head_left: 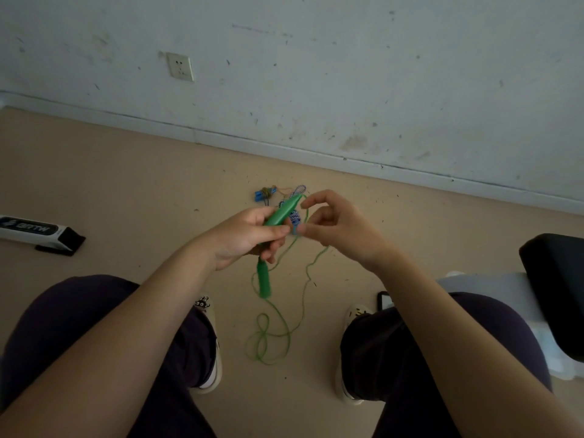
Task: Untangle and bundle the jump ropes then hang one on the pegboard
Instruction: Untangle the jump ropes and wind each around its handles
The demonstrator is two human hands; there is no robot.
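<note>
Green rope handle (282, 211), left hand (249, 235) holding

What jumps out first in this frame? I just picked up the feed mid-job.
Dead centre, the left hand grips a green handle while the right hand pinches the green cord beside it. A second green handle dangles below, its cord looping on the floor between the shoes. Farther back lies a blue-and-white rope.
</note>
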